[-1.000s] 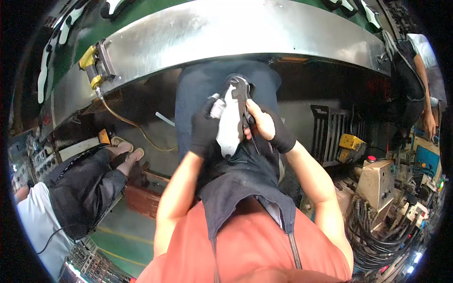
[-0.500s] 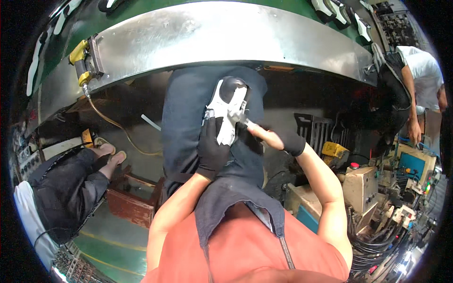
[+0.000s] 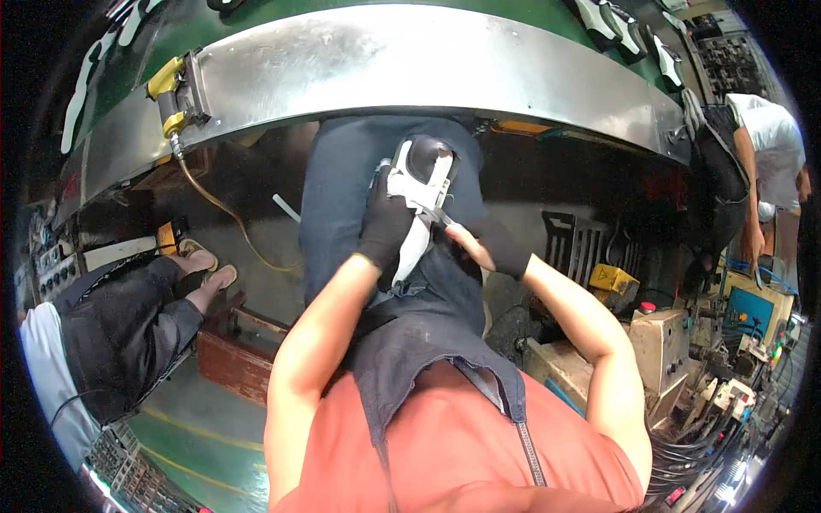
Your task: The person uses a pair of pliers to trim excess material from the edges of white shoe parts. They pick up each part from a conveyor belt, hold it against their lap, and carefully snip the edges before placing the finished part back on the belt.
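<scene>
A black-and-white shoe part [image 3: 430,158] lies across my lap, its rounded black end pointing away from me. White material covers its middle and narrows toward me. My left hand [image 3: 386,224], in a black fingerless glove, is closed around its left side. My right hand [image 3: 489,248], gloved the same way, grips a grey metal tool [image 3: 440,217] whose end meets the white middle of the shoe part. The tool's exact kind is hard to make out, since my fingers cover its handle.
A curved metal bench [image 3: 385,68] runs ahead, bearing a yellow air tool [image 3: 174,96] with a hose. Beyond, shoe parts [image 3: 629,34] lie on a green surface. People sit at left [image 3: 128,342] and stand at right [image 3: 765,137]. Machinery [image 3: 663,342] and a wooden stool [image 3: 235,359] flank me.
The view has shifted slightly. My left hand has moved up along the shoe part, uncovering its white near end. The metal tool has tilted and stays at the white middle.
</scene>
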`<move>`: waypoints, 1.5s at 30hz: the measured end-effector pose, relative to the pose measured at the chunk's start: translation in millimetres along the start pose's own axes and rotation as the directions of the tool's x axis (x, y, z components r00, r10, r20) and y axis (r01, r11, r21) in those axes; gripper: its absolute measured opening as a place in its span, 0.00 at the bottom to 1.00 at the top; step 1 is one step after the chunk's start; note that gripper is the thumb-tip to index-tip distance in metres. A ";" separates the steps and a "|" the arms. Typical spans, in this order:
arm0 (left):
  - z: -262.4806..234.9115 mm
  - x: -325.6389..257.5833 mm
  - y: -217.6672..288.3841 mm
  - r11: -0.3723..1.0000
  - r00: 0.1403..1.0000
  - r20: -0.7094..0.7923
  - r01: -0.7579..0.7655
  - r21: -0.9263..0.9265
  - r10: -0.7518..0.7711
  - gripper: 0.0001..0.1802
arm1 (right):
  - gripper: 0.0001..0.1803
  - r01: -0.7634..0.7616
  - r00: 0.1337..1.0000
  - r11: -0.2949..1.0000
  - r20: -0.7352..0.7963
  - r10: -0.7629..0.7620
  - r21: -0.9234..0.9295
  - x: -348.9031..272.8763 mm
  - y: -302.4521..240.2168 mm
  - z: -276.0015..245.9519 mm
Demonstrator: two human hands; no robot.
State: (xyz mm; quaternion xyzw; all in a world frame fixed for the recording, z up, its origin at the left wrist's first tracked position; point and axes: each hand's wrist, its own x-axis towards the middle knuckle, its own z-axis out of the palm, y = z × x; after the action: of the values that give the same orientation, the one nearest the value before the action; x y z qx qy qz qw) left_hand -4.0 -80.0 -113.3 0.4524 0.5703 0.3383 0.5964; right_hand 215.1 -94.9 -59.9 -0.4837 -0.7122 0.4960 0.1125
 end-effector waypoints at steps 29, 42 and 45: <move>0.4 -58.0 -48.8 0.704 0.859 0.409 0.496 -0.508 -0.310 0.27 | 0.19 -0.045 0.971 0.926 0.200 0.128 -0.375 -41.8 -67.8 -13.2; 20.3 -67.6 -26.1 0.960 0.966 -0.036 -0.250 0.125 0.256 0.36 | 0.17 0.265 0.956 0.917 0.202 -0.211 -0.297 -33.5 -125.2 -56.7; 14.8 -79.9 -32.2 0.956 0.949 0.135 -0.290 0.029 0.284 0.29 | 0.19 0.350 0.932 0.930 0.143 -0.334 -0.109 -24.8 -67.5 -26.6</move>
State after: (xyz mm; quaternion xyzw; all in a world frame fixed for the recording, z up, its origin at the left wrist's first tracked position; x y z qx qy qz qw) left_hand -2.7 -167.3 -114.0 0.5659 0.4664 0.3774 0.5655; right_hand 205.7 -101.5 15.9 -0.3274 -0.8225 0.4490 0.1212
